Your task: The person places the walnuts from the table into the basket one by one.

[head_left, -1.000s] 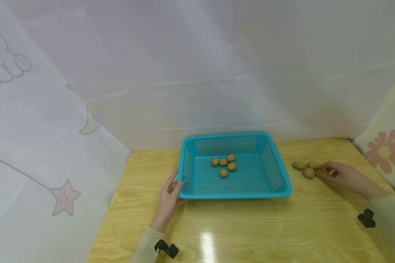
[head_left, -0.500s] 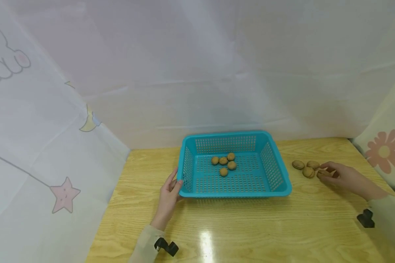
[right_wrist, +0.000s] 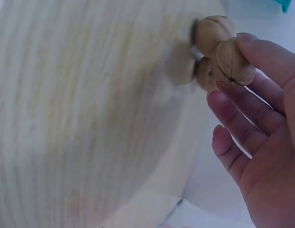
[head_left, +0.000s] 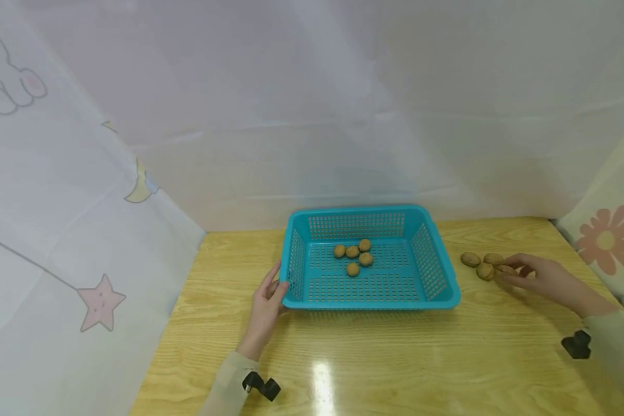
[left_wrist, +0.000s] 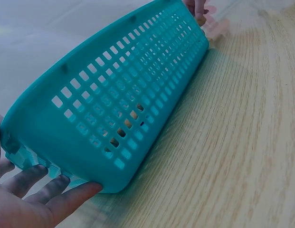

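A blue plastic basket point(head_left: 371, 304) with slotted walls stands on the table, several walnuts point(head_left: 366, 259) lying on its floor. My left hand point(head_left: 264, 306) grips its left side near the front corner, thumb on the rim. In the left wrist view, the fingers point(left_wrist: 73, 202) press against the outside of the basket wall point(left_wrist: 47, 137). To the right of the basket, my right hand point(head_left: 543, 280) pinches a walnut point(right_wrist: 234, 64) between thumb and fingertips. That walnut is close beside a small cluster of other walnuts point(head_left: 470, 259) on the table.
The wooden table point(head_left: 385, 364) extends in front of the basket. A pale cloth backdrop point(head_left: 343, 115) rises right behind the table's back edge. Printed cloth also hangs at the left and right, with a pink star point(head_left: 102, 303) and a flower point(head_left: 605, 240).
My right hand has shifted slightly left, bringing its walnut closer to the cluster. My left hand keeps its place on the basket. The head view has tilted a little.
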`<action>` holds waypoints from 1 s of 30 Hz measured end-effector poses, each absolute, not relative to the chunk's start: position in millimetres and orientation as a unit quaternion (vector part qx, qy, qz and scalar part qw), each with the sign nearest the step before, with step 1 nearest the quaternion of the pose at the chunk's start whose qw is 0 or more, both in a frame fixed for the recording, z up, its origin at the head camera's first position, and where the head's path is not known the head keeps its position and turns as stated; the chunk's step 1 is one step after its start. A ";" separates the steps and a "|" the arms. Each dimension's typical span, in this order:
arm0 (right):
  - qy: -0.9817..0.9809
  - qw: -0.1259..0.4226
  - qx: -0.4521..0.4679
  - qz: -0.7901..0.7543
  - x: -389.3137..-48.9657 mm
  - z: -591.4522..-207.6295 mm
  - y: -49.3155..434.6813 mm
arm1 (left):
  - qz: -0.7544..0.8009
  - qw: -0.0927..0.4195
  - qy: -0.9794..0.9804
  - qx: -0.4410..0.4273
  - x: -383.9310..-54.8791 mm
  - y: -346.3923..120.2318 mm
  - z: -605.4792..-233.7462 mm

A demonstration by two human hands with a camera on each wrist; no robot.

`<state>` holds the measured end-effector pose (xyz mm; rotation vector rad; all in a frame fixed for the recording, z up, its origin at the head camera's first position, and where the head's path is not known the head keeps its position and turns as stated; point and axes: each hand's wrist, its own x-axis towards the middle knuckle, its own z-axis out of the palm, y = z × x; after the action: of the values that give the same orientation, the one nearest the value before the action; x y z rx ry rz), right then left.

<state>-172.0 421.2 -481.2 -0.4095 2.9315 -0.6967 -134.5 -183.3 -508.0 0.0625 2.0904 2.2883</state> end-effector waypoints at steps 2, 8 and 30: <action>0.963 0.045 -0.135 -0.230 -170.8 -476.9 417.8 | 0.738 0.021 0.674 0.021 -134.3 -183.5 -507.3; 0.961 -0.012 -0.164 -0.222 -168.8 -462.0 403.6 | 0.737 0.024 0.676 0.011 -133.1 -184.3 -505.8; 0.943 -0.002 -0.230 -0.242 -188.4 -399.3 336.3 | 0.737 0.024 0.675 0.018 -132.8 -183.8 -506.2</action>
<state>-188.4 336.3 -399.3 -0.7244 2.9648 -0.7598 -132.8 -183.8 -506.2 0.0547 2.0895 2.2794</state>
